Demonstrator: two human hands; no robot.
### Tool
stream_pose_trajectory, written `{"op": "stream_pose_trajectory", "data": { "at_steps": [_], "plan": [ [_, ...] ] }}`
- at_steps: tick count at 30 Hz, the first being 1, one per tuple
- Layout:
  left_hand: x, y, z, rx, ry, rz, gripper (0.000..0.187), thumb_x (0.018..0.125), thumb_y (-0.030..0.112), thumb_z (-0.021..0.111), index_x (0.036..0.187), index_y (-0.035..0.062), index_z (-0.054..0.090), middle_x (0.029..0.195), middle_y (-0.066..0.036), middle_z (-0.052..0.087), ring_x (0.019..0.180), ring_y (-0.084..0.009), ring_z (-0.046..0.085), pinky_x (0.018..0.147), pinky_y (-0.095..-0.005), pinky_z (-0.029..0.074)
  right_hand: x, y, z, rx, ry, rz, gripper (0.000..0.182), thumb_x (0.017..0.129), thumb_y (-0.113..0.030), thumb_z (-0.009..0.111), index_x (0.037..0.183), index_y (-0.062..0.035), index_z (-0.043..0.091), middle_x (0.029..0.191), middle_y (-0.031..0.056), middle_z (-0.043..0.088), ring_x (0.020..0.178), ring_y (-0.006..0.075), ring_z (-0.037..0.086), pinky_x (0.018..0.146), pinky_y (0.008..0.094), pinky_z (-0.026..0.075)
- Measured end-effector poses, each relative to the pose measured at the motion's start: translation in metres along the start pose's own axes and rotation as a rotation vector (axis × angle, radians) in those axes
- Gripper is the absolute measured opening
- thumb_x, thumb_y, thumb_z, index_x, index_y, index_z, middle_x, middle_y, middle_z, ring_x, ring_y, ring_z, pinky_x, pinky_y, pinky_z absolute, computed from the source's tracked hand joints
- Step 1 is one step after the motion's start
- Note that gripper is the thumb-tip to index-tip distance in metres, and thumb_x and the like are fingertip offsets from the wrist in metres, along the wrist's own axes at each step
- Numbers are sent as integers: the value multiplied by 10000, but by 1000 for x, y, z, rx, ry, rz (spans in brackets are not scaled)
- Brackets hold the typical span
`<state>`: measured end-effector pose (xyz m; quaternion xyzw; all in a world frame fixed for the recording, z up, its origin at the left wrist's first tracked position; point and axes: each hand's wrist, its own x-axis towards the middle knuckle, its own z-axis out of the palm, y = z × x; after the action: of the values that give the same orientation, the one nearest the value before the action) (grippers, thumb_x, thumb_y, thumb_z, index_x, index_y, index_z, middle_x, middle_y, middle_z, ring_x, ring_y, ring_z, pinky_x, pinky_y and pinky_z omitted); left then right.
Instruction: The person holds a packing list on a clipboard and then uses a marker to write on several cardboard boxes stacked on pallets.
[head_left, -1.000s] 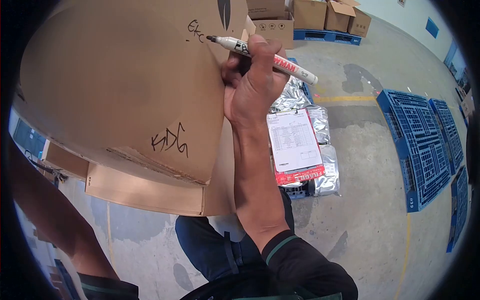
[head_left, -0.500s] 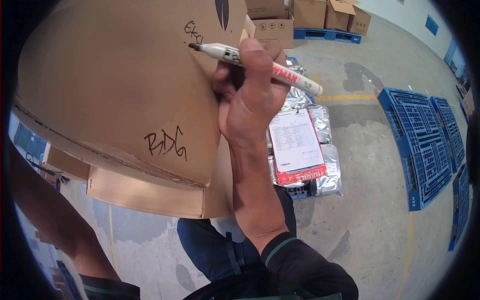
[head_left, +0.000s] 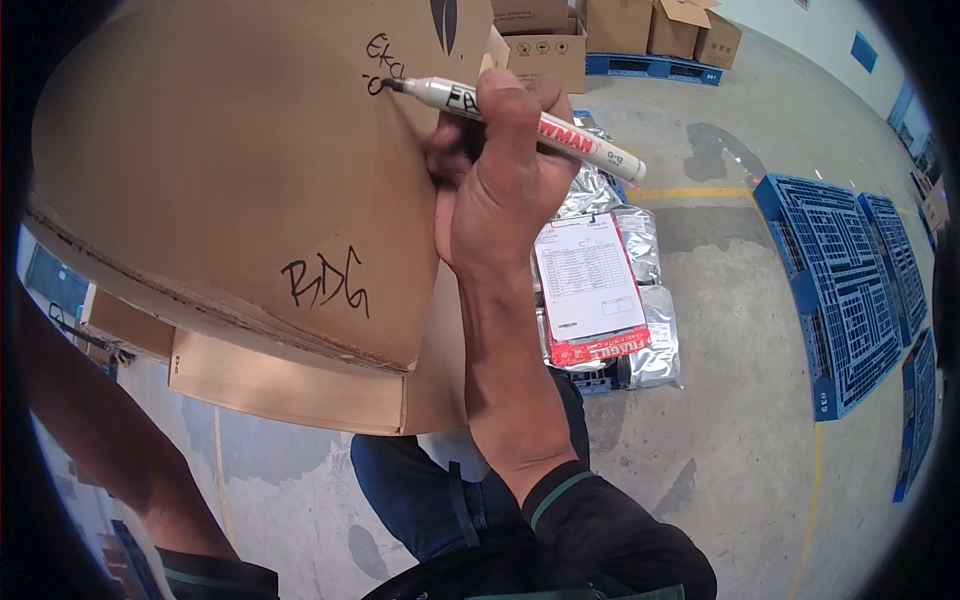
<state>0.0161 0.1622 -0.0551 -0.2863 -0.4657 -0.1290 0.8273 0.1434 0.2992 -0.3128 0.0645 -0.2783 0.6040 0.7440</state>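
Observation:
My right hand (head_left: 505, 170) is closed around a white marker (head_left: 585, 145) with red lettering on its barrel. The marker's dark tip touches the face of a large cardboard box (head_left: 220, 180), beside small black handwriting. Larger black letters reading "BDG" (head_left: 327, 283) stand lower on the same face. The heel of my right hand lies along the box's right edge. My left forearm (head_left: 110, 430) rises at the left side, but the hand itself is out of sight.
Silver foil packages (head_left: 655, 335) lie at centre right, with a clipboard and printed sheet (head_left: 590, 275) on top and a red "FRAGILE" strip (head_left: 600, 347). Blue plastic pallets (head_left: 850, 290) stand on the right. Cartons (head_left: 617, 27) sit on another pallet (head_left: 650, 68) at the back.
A fresh black stroke, like a small round letter, has appeared below the earlier handwriting at the marker tip. The tip has shifted slightly up and right.

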Motion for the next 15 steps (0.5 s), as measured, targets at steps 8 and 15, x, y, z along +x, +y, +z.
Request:
{"op": "stream_pose_trajectory", "data": {
  "at_steps": [8,15],
  "plan": [
    [4,-7,1,40,-35,83,302,866,197,545,876,-50,371,648,-222,567,518,-340,615,407,-450,503,2,3,-2,-24,22,-7,327,848,-248,650,737,-85,390,603,23,516,473,56,490,378,183,363],
    [3,-1,10,166,77,21,317,849,199,574,880,-43,371,644,-199,570,516,-321,619,398,-427,508,0,1,0,-20,79,47,230,845,-157,592,729,-93,403,594,29,480,448,72,459,366,194,336]
  ]
}}
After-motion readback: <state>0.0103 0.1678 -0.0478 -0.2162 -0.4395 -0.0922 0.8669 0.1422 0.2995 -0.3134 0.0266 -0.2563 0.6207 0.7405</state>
